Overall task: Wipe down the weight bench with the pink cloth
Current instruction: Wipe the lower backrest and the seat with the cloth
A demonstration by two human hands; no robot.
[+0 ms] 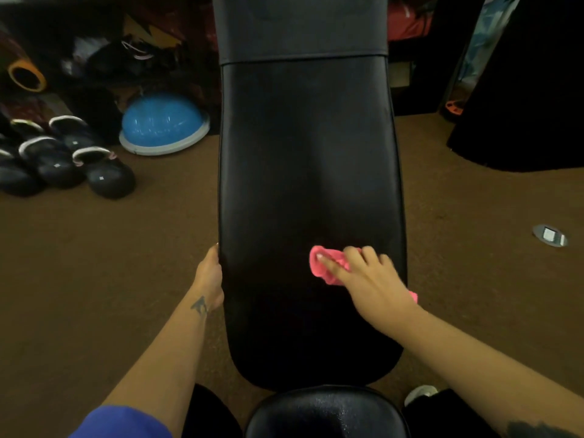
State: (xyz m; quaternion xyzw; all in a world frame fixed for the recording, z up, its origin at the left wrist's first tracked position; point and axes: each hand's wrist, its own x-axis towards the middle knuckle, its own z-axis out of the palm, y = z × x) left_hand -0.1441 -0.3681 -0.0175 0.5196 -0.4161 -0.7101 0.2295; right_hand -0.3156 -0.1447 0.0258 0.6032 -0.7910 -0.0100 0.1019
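Observation:
A long black padded weight bench (303,159) runs away from me down the middle of the view. A crumpled pink cloth (325,265) lies on its near right part. My right hand (368,278) presses on the cloth with fingers spread flat over it; a bit of pink shows behind the wrist at the bench's right edge. My left hand (210,276) holds the bench's left edge, thumb on the side, fingers hidden underneath. A second black pad (325,412) sits just below, close to my body.
Brown carpet floor (110,248) lies on both sides. At the left stand several dark kettlebells (63,159) and a blue half-ball trainer (164,123). A black object (524,90) stands at the far right, and a round metal floor plate (550,235) sits to the right.

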